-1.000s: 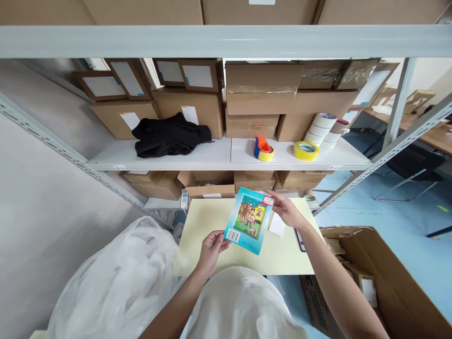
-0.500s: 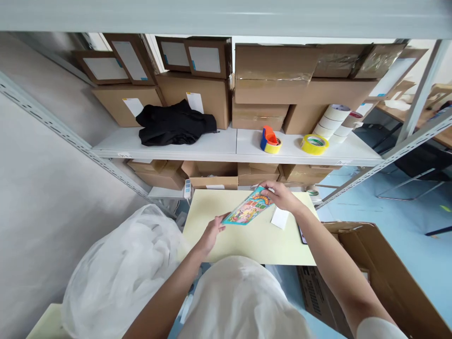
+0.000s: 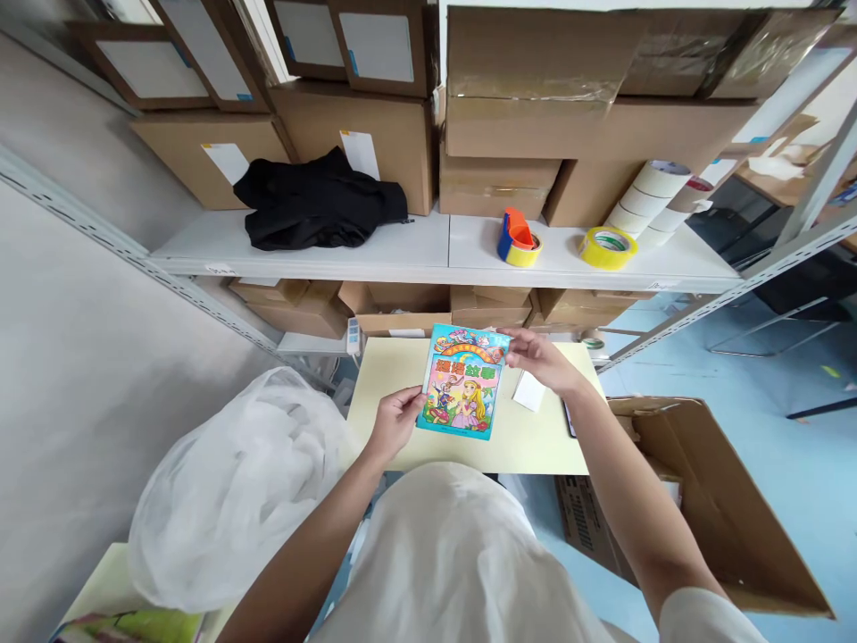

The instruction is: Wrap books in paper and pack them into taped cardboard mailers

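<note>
A thin children's storybook [image 3: 463,384] with a bright blue cover is held up over the pale yellow table [image 3: 536,455]. Its front, with a cartoon girl and large characters, faces me. My left hand [image 3: 396,421] pinches its left edge at mid-height, thumb on the cover. At the upper right corner, my right hand [image 3: 541,359] is closed on the book between thumb and fingers. A small white paper [image 3: 528,391] lies on the table below my right hand. Beside it, a phone [image 3: 569,420] is mostly hidden behind my right forearm.
Ahead, a white shelf [image 3: 301,265] bears cardboard boxes [image 3: 499,183], a black garment [image 3: 321,201], a tape dispenser [image 3: 518,239] and tape rolls [image 3: 608,248]. A translucent white plastic bag [image 3: 241,482] bulges at left. An open carton [image 3: 729,500] stands on the floor at right.
The book has turned from a steep tilt to facing me, more upright. Both hands keep hold of it. My view has dipped, bringing a colourful item into the lower left corner.
</note>
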